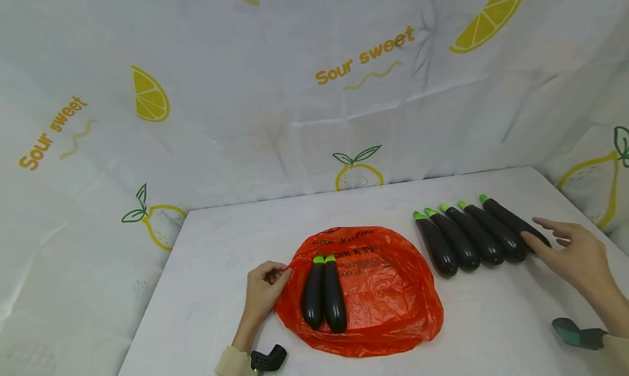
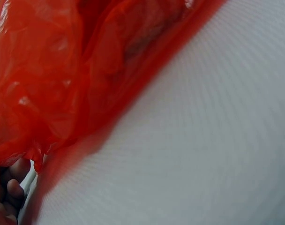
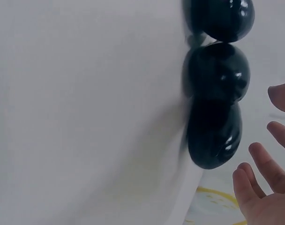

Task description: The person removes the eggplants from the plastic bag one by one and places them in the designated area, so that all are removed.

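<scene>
My left hand (image 1: 263, 290) pinches the left rim of a red plastic bag (image 1: 388, 305) spread open on the table. In the left wrist view the bag (image 2: 44, 79) fills the upper left, and a few curled fingers (image 2: 17, 180) show beneath it. Two dark eggplants (image 1: 334, 299) with green tops lie side by side on the bag's left part. Over on the right, my right hand (image 1: 580, 253) hovers, fingers spread, at the lower end of the rightmost eggplant (image 1: 511, 218). The right wrist view shows those fingers (image 3: 266, 168) apart from the eggplants' rounded ends (image 3: 215, 136).
Several more eggplants (image 1: 457, 239) lie in a slanted row between the bag and my right hand. A white cloth covers the table (image 1: 211, 256). Behind it hangs a pale sheet (image 1: 236, 103) with lemon prints and lettering.
</scene>
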The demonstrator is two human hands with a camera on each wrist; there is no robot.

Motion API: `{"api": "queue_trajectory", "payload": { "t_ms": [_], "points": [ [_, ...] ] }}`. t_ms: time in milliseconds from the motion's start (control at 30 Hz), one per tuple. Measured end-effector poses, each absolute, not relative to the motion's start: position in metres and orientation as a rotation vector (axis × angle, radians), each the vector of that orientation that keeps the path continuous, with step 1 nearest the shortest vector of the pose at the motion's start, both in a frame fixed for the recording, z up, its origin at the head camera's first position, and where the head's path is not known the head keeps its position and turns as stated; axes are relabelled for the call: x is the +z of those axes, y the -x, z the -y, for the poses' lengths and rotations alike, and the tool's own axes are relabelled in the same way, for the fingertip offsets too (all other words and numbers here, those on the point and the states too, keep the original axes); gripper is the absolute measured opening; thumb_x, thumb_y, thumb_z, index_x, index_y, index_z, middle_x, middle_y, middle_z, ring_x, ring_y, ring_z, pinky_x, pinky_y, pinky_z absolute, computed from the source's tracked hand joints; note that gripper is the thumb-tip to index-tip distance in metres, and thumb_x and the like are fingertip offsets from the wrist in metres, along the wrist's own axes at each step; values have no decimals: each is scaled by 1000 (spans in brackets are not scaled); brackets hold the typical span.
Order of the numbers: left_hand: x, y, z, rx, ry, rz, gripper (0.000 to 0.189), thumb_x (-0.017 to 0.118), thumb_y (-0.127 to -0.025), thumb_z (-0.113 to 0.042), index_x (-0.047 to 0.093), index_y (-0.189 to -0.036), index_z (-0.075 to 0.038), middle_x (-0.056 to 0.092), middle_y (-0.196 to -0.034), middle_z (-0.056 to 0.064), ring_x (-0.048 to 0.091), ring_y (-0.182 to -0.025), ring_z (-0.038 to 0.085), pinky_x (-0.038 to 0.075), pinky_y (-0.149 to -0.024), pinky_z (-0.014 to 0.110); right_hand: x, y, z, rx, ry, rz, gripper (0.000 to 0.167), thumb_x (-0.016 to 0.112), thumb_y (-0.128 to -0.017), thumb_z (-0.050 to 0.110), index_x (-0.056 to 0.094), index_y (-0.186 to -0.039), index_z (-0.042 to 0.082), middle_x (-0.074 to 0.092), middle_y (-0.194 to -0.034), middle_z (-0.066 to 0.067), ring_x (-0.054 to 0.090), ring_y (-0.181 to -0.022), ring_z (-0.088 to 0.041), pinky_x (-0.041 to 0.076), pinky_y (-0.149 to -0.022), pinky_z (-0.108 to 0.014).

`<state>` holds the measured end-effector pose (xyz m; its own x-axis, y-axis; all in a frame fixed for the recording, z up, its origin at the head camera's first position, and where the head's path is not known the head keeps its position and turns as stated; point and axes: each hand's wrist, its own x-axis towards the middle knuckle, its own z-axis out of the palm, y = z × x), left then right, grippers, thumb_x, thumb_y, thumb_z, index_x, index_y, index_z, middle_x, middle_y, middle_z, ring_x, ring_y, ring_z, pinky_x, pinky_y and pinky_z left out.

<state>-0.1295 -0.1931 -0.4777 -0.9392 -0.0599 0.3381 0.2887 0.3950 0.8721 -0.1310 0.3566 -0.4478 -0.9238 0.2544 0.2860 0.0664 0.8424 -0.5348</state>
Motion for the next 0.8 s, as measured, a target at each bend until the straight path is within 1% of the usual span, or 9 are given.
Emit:
{"api": "queue_trajectory", "payload": {
  "t_ms": [133,167,233,300,400,467,600,700,800],
  "points": [
    [-488,133,196,-1540,168,2365,7,78,-83,1,74,-86,6,64,-70,15,47,-65,1,40,-61,15,-443,129,-350,785,200,2624,51,72,-93,27,63,-125,-11,57,-124,-43,59,-106,-48,34,-70,-5],
    [-491,135,197,-1533,157,2372,7,78,-83,0,74,-86,5,64,-71,14,47,-65,2,40,-61,15,-442,128,-347,793,185,2614,51,73,-92,27,64,-125,-11,57,-123,-42,59,-105,-46,26,-65,-3],
    [-498,137,199,-1521,138,2386,7,79,-83,-1,75,-85,4,64,-71,13,47,-65,2,40,-61,15,-439,127,-342,816,153,2594,49,75,-91,24,65,-124,-11,59,-122,-41,62,-99,-13,26,-66,0],
    [-502,139,200,-1517,125,2391,8,79,-83,-2,75,-86,4,64,-71,12,47,-65,2,41,-61,16,-436,125,-337,848,127,2578,49,77,-89,22,66,-122,-11,60,-121,-41,47,-91,17,27,-67,2],
    [-505,140,202,-1521,128,2389,7,80,-83,-2,75,-86,3,65,-71,11,47,-65,2,41,-61,16,-432,124,-326,894,97,2561,47,79,-88,21,67,-121,-11,61,-120,-39,26,-88,35,29,-69,6],
    [-505,140,202,-1527,131,2384,5,79,-83,0,76,-86,2,65,-71,12,47,-65,3,41,-61,16,-429,122,-318,942,81,2557,49,80,-88,20,66,-122,-11,62,-121,-38,29,-87,37,32,-69,8],
    [-496,137,199,-1535,140,2373,4,77,-83,4,76,-86,0,65,-71,13,47,-65,2,41,-61,15,-424,118,-303,1006,55,2552,48,81,-87,19,67,-124,-9,67,-109,2,36,-87,36,36,-71,8],
    [-486,132,195,-1546,161,2356,5,76,-83,5,76,-85,1,64,-70,14,47,-65,2,41,-60,16,-422,115,-290,1037,9,2546,47,81,-86,16,67,-124,-8,68,-110,2,39,-88,35,38,-72,7],
    [-481,130,194,-1564,180,2341,6,75,-83,7,75,-86,2,64,-70,15,47,-64,1,42,-60,16,-421,113,-278,1054,-56,2541,47,83,-84,11,67,-124,-9,66,-117,-32,39,-90,34,38,-74,7]
  ]
}}
